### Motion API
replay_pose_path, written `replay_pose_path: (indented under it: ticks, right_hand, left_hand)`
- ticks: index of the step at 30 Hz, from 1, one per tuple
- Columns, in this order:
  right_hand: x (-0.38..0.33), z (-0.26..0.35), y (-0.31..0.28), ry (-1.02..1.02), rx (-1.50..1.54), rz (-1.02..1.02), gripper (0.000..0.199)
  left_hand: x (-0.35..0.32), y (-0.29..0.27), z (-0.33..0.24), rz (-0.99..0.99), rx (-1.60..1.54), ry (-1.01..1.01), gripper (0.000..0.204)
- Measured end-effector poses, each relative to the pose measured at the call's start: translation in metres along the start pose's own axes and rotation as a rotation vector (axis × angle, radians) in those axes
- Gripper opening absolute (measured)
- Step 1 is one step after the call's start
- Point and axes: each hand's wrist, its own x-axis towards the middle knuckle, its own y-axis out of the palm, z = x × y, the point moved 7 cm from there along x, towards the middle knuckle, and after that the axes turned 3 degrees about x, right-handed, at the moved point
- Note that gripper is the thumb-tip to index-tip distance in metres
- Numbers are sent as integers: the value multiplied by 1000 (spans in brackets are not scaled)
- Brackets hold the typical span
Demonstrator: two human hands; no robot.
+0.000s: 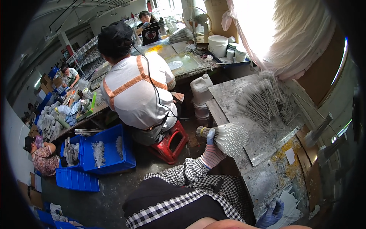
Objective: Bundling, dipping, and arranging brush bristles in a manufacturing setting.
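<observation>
My left hand [212,153], in a striped glove with blue fingertips, is closed around a fanned bundle of thin sticks [231,138] with pale, bead-like tips. The tips spread to the right over the bench edge; a yellow band wraps the narrow left end [202,131]. At the lower right, my right hand [271,212] wears a blue glove. Its fingers are loosely bent with a gap at the thumb, and no held thing shows. Beside it is a glossy white-grey patch [290,208] on the bench. A big heap of similar grey sticks [263,99] lies farther up the bench [225,89].
A co-worker [133,84] sits ahead on a red stool [171,143]. Blue crates [108,150] stand on the floor to the left. A white jug [201,89] and buckets [218,45] stand beyond the bench. Plastic sheeting [282,38] hangs at upper right. Other people work farther back.
</observation>
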Motion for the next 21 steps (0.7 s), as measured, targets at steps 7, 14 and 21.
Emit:
replay_pose_path:
  ticks: [7, 14, 21]
  right_hand:
    - [5, -12, 7, -30, 190, -17, 15]
    - [-12, -18, 22, 92, 234, -8, 13]
    - [-4, -17, 39, 59, 166, 135, 13]
  left_hand:
    - [8, -55, 12, -232, -290, -184, 61]
    - [-10, -96, 33, -379, -256, -201, 40]
    - [-17, -112, 28, -336, -150, -185, 38]
